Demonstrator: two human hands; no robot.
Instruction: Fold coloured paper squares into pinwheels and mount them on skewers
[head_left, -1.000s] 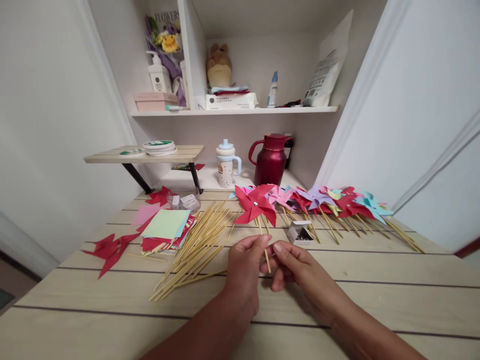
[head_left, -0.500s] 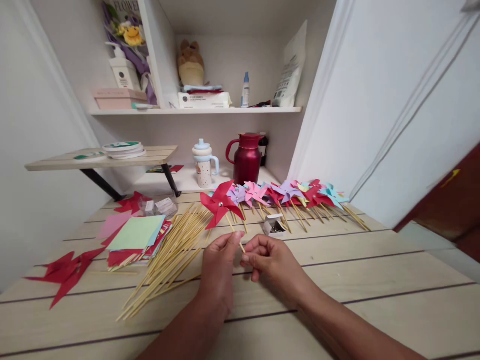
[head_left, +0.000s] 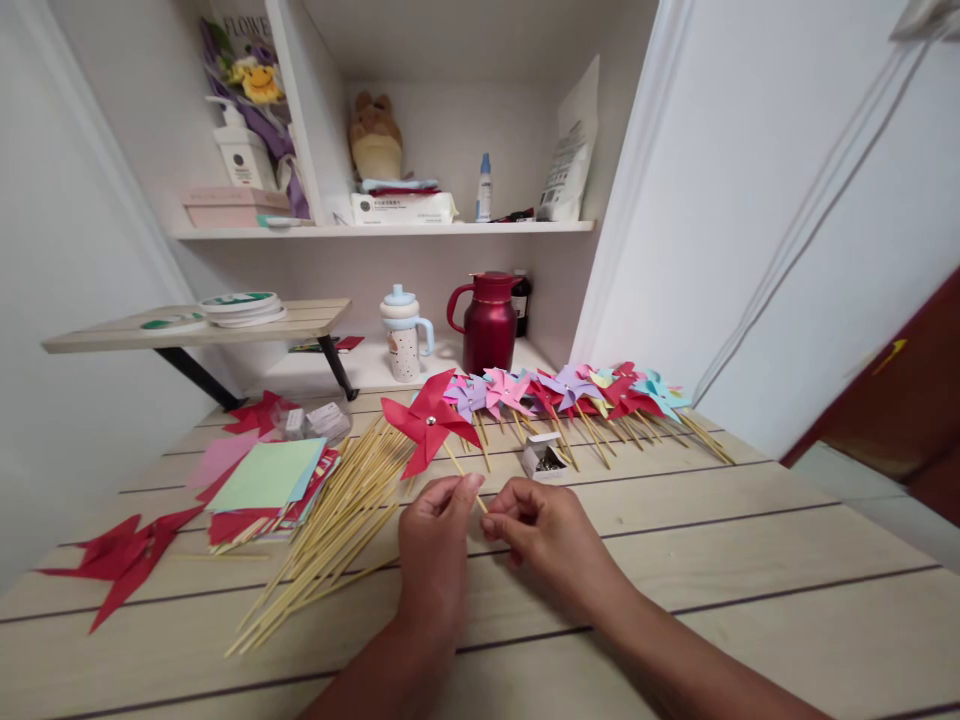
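A red paper pinwheel (head_left: 430, 422) on a thin wooden stick is held up over the table, tilted to the left, with a shiny pin at its centre. My left hand (head_left: 435, 530) pinches the stick between thumb and fingers partway down. At the stick's lower end, my right hand (head_left: 536, 525) is closed on it with thumb and forefinger. Left of my hands lies a spread bundle of wooden sticks (head_left: 330, 530). Just beyond my right hand stands a small open white box (head_left: 543, 456) with small dark metal pieces inside.
Several finished pinwheels (head_left: 574, 385) lie in a row along the back right. At left are a stack of coloured paper squares (head_left: 262, 475) and a folded red paper shape (head_left: 127, 555). A red jug (head_left: 489, 325) and a cup (head_left: 405, 335) stand behind, near a raised wooden shelf (head_left: 195, 328).
The red pinwheel's head has turned and shifted slightly left and lower in view. Both hands keep their hold on the stick. The whole view has shifted a little.
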